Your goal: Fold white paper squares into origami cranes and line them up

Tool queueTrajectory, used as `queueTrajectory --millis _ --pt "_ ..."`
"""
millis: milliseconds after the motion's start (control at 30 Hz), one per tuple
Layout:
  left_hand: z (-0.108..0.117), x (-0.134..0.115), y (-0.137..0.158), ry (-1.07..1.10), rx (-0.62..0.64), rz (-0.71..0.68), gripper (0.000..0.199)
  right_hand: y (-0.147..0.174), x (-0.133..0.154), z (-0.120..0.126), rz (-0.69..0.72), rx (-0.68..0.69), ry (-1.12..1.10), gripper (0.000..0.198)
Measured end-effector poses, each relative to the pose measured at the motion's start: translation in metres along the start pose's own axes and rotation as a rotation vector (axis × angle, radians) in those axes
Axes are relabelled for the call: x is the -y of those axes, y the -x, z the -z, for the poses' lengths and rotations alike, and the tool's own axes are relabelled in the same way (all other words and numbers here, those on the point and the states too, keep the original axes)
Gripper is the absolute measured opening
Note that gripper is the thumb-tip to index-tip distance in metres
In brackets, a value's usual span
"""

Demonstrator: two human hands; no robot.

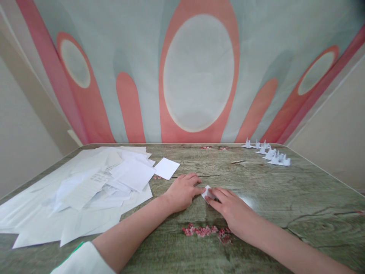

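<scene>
A small folded piece of white paper (207,193) lies on the wooden table between my two hands. My right hand (232,209) pinches its right side, thumb at the near edge and fingers over the top. One digit of my left hand (182,192) touches the paper's left edge. The other left fingers are apart, stretched over the tabletop and holding nothing. Parts of the paper are covered by my fingertips, so its exact folded shape cannot be made out. Beyond my left hand, a flat white paper square (167,168) rests beside the pile.
Loose white sheets, some printed, form a wide pile (94,190) on the left, close to my left forearm. Several small folded paper cranes (272,154) stand at the far right. The wood-patterned tabletop (285,201) ends at a patterned backdrop (199,76).
</scene>
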State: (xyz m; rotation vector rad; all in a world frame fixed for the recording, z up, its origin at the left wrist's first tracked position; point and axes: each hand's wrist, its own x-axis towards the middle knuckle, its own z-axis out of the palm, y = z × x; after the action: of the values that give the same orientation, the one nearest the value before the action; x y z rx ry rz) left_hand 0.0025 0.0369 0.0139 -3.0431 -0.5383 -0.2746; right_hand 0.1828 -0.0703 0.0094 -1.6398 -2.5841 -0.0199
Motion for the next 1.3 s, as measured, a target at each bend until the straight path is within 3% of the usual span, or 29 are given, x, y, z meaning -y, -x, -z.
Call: queueTrajectory --millis 233,367,567,733,1000,1167,1300 --pt "-0.001 0.001 0.001 0.037 -0.029 -0.009 0.039 0.007 0.003 0.008 -0.004 -0.036 0.002 0.048" --pt "-0.006 0.0 0.001 0.074 -0.055 -0.023 0.036 0.006 -0.008 0.011 0.009 -0.086 -0.169 0.043" --pt "-0.01 -0.002 0.0 0.126 -0.088 -0.042 0.028 -0.011 -0.022 -0.008 -0.303 -0.301 -0.376 0.016" --pt "-0.007 -0.004 0.0 0.209 -0.108 -0.003 0.027 -0.021 -0.016 -0.018 -0.433 -0.312 -0.305 0.027" --pt "-0.006 -0.016 0.0 0.431 -0.216 0.185 0.027 -0.02 -0.004 -0.019 -0.418 -0.376 -0.369 0.023" --pt "-0.006 -0.014 -0.001 0.66 -0.198 0.213 0.027 -0.019 0.002 -0.02 -0.396 -0.378 -0.596 0.012" --pt "-0.006 -0.01 -0.004 0.81 -0.268 0.266 0.017 -0.016 0.0 -0.018 -0.361 -0.396 -0.792 0.01"
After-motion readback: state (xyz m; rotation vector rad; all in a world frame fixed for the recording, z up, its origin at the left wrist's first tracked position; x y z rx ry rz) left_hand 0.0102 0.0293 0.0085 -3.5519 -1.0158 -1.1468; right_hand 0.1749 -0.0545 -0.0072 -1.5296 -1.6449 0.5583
